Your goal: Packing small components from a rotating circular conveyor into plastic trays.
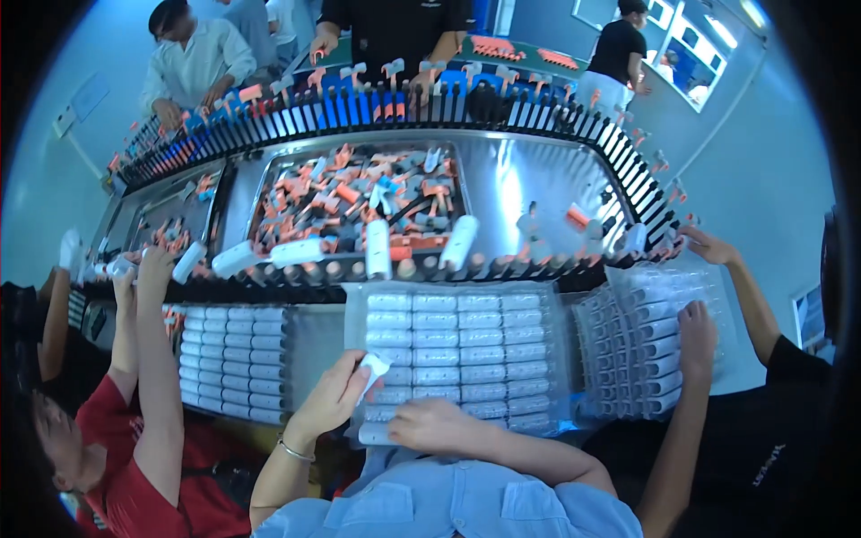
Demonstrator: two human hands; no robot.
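Observation:
My left hand (332,394), with a bangle at its wrist, is closed on a crumpled white cloth or wipe (377,366). Below and to its right, my right hand (435,425) has its fingers curled over the near left corner of a clear plastic tray (356,314). Those fingers are at the right end of a white cylindrical part (375,434) and seem to grip it; the fingertips are partly hidden. Rows of similar white cylindrical parts (435,319) lie sideways in the tray in front of me.
Beyond the tray runs a conveyor with black upright holders (404,271), some carrying white parts (378,249). It circles a metal tray (459,166) of orange and grey pieces. Co-workers sit close on both sides, with a stack of plastic trays (641,350) at right and a filled tray (233,363) at left.

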